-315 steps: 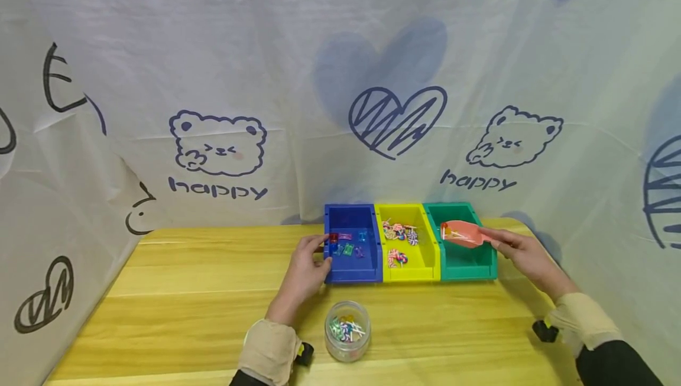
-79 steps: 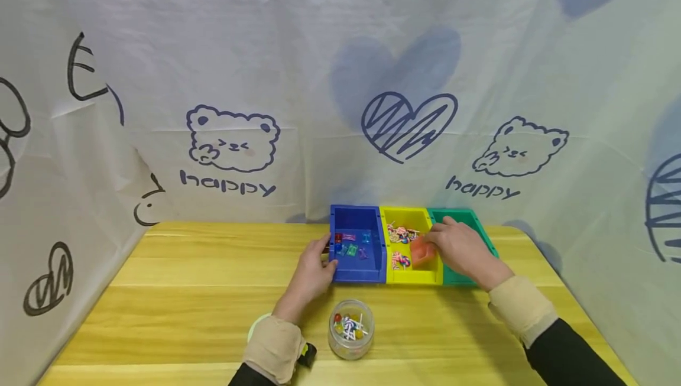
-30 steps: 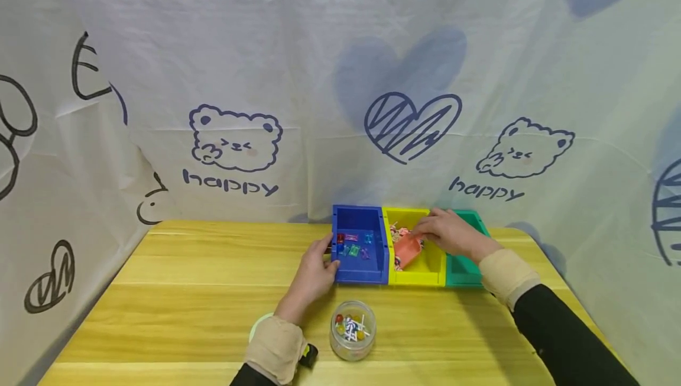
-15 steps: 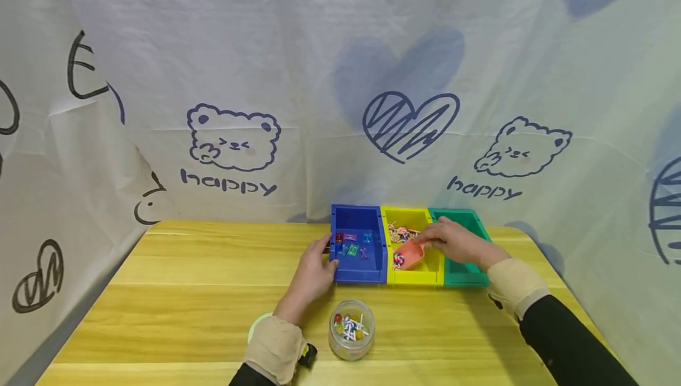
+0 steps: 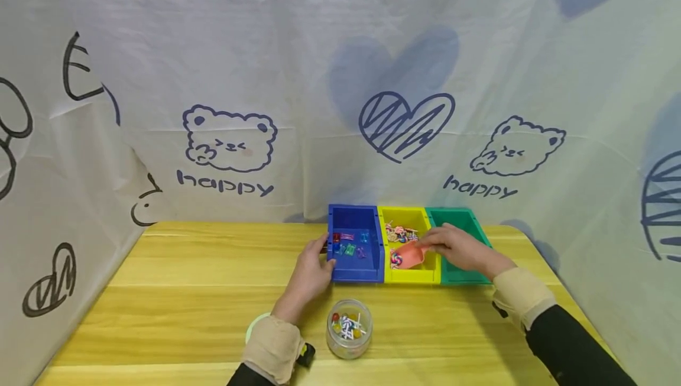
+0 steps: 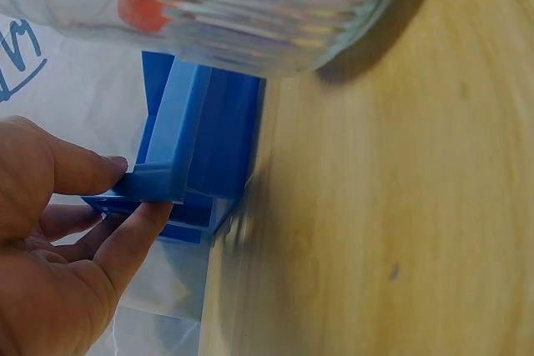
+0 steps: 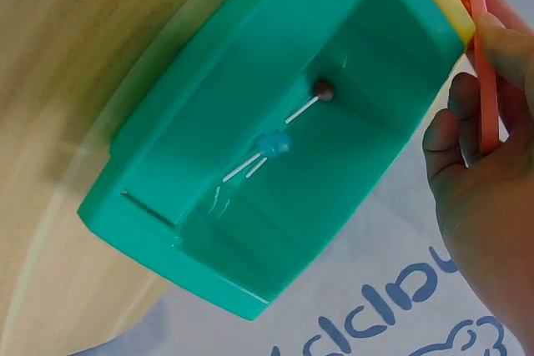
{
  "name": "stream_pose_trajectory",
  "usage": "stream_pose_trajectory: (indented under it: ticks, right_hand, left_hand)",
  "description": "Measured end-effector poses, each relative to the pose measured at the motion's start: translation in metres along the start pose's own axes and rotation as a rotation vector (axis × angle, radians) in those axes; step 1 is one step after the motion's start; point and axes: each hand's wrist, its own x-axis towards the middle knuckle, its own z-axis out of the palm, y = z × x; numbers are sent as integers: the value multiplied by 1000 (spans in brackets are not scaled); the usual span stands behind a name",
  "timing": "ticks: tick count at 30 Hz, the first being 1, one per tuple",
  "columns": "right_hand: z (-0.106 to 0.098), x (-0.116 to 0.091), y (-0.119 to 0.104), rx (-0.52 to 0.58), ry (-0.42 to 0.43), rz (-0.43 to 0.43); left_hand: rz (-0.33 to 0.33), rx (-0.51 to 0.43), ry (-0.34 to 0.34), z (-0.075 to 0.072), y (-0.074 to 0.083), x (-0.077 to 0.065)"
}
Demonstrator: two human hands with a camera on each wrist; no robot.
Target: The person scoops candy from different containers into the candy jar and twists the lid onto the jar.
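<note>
Left hand (image 5: 310, 272) is pinching the blue bin (image 5: 357, 275); right hand (image 5: 461, 247) is gripping the pink scoop (image 5: 411, 255) inside the yellow bin (image 5: 412, 276).

"happy" (image 5: 225, 183) under left bear (image 5: 230, 139), "happy" (image 5: 480, 187) under right bear (image 5: 517, 146), both on white backdrop (image 5: 298, 49)

On the table (image 5: 186, 306), along its back edge with a sheet (image 5: 303, 84) behind, your left bin (image 5: 357, 265), middle bin (image 5: 407, 216) and right bin (image 5: 452, 217) stand side by side, holding candies (image 5: 349, 249), lollipops (image 5: 401, 233) and a few more lollipops (image 7: 324, 90) respectively. Your left hand (image 5: 310, 271) grips the left bin's outer side; your right hand (image 5: 461, 247), over the right bin, holds the scoop (image 5: 412, 255) in the front of the middle bin. Nearer you, before the left bin, stands a jar (image 5: 349, 353) with lollipops inside, and left of it a disc (image 5: 256, 325) lies partly hidden under your left cuff (image 5: 272, 347).
</note>
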Motion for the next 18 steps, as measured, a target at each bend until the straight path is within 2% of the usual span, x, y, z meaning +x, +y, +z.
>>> stream_pose_trajectory:
  ticks: [8,18]
  right_hand:
    - [0,-3,-5,25,-33,85]
    - [1,-10,-11,-21,23,61]
  left_hand:
    - [10,3,0,0,-1,1]
    - [13,0,-8,0,1,-1]
